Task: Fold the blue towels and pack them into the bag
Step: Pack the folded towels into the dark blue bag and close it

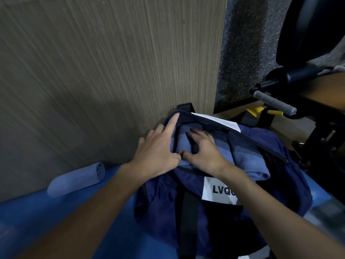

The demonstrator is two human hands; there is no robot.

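Wood-grain wall panelling (93, 71) fills my view from nine o'clock round to twelve, with a blue mat (56, 221) beneath it and a black exercise machine (317, 90) off at two o'clock. On the mat, just right of centre, the navy bag (158, 199) sits unzipped, its white label (216, 191) facing me. My left hand (156, 154) lies against the bag's far-left rim, index finger straight along the edge towards twelve o'clock and the other fingers loosely spread, not clamped on anything I can make out. My right hand (205, 152) is inside the opening, fingers splayed and pressing flat on a rolled towel (184, 139). A second roll (248, 159) lies just beside it at three o'clock, its end poking past the near rim. One more rolled towel (76, 179) rests on the mat at eight o'clock, against the wall and well apart from the bag. I judge this to be the packing step, seating a roll down into the bag. Next I would free a hand, reach to eight o'clock, grasp the loose roll round its middle so it stays wound, and tuck it into whatever room is left, which I cannot gauge from here
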